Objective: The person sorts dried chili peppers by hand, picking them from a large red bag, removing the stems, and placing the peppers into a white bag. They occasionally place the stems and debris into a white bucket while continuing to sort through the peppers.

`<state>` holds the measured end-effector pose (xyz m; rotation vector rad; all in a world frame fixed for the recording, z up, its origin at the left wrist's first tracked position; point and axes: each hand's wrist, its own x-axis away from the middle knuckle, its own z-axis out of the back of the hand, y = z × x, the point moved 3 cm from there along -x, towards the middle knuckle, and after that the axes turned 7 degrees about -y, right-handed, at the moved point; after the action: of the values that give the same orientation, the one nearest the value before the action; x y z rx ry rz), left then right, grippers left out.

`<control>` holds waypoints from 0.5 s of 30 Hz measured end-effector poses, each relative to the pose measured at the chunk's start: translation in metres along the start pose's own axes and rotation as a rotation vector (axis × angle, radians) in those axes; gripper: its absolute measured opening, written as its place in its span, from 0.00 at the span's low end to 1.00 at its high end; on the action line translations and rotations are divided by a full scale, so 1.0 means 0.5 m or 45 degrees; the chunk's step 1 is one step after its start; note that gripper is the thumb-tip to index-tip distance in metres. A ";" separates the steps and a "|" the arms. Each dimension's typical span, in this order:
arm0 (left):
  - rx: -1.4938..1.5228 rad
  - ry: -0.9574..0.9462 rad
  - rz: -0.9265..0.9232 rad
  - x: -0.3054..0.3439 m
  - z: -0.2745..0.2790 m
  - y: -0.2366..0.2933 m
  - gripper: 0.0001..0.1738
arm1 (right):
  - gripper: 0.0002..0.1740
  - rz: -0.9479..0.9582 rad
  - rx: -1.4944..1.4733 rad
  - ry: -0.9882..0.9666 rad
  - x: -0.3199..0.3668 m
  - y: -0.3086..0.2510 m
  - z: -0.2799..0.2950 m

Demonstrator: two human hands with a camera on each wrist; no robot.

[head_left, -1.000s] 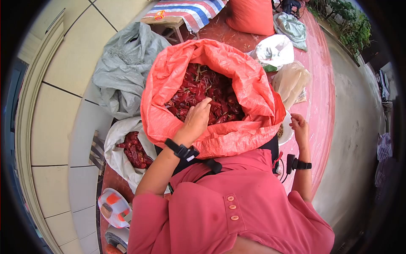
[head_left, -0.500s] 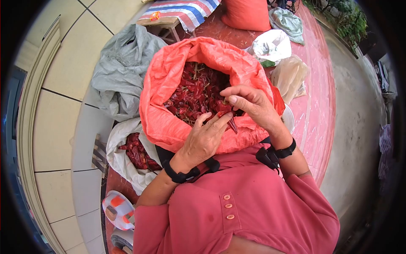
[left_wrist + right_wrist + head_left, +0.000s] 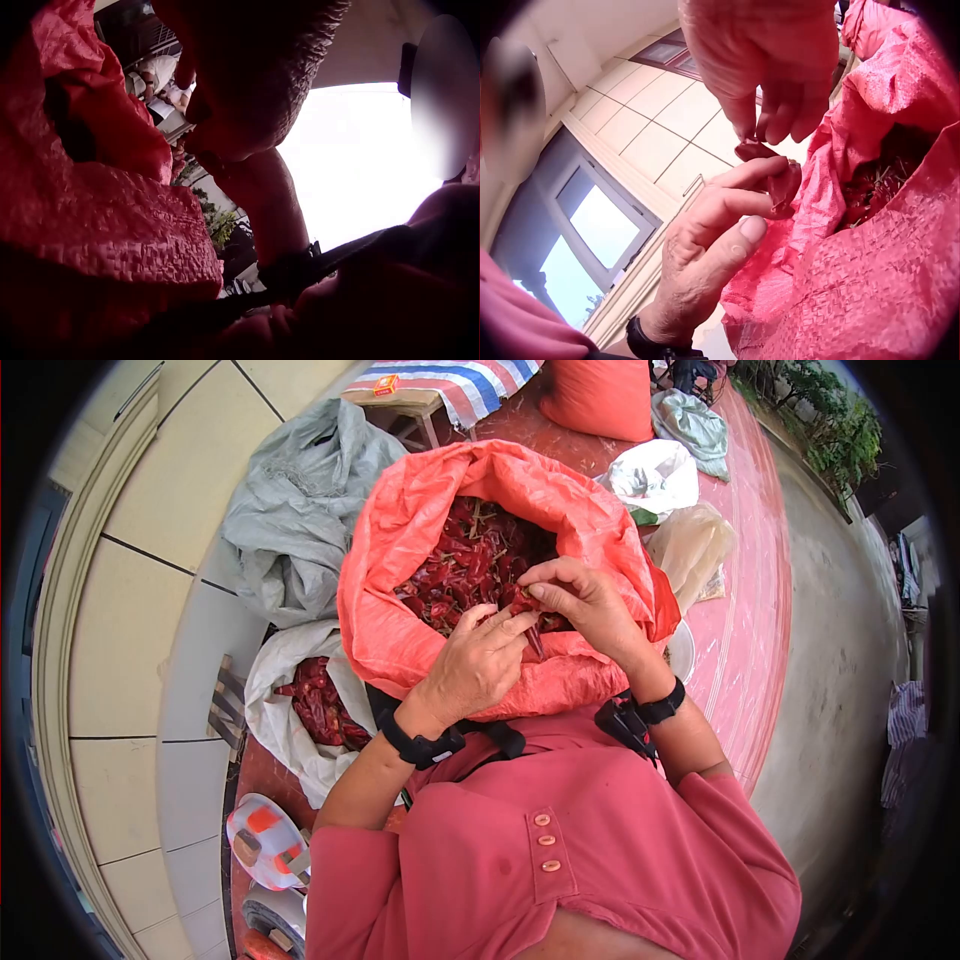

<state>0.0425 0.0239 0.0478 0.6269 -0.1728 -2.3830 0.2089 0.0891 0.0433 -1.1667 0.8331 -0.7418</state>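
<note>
A large red woven sack, its mouth rolled back, stands before the person, full of dried red chilies. Over its near rim the left hand holds a dried red chili between its fingers. From the right comes the right hand, its thumb and forefinger pinching at the chili's upper end. Seen from the right wrist, the chili's red skin shows between the left fingers, with the right fingertips on a dark red piece just above. The left wrist view is dark and does not show the chili.
Left of the red sack, a white sack holds more red chilies, below a grey sack. A white bowl is partly hidden at the right, near a translucent plastic bag. A stool with striped cloth stands beyond.
The right hand came in from beside the white bowl to meet the left hand over the sack. The left hand drew back from above the chilies. Since half a second ago both stay close together.
</note>
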 end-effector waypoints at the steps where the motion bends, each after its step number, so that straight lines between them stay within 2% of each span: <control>1: 0.020 0.004 -0.002 -0.001 0.002 -0.002 0.08 | 0.08 0.075 0.053 0.012 -0.003 -0.001 0.001; 7: 0.162 0.062 0.034 0.002 0.008 -0.015 0.11 | 0.08 0.052 0.265 0.013 -0.008 -0.010 -0.006; 10: 0.211 0.150 0.091 0.005 0.003 -0.022 0.10 | 0.07 -0.088 -0.071 0.000 -0.007 0.011 -0.020; 11: 0.221 0.182 0.113 0.007 -0.001 -0.024 0.10 | 0.06 -0.087 -0.062 0.035 -0.008 0.016 -0.023; 14: 0.499 0.381 0.431 0.017 -0.013 -0.035 0.14 | 0.05 -0.075 0.037 0.126 -0.010 0.018 -0.032; 15: 0.395 0.516 0.505 0.016 -0.008 -0.033 0.17 | 0.04 -0.066 0.119 0.144 -0.010 0.009 -0.035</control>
<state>0.0298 0.0317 0.0365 1.0948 -0.4482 -1.8202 0.1915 0.0862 0.0369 -1.0736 0.8560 -0.8868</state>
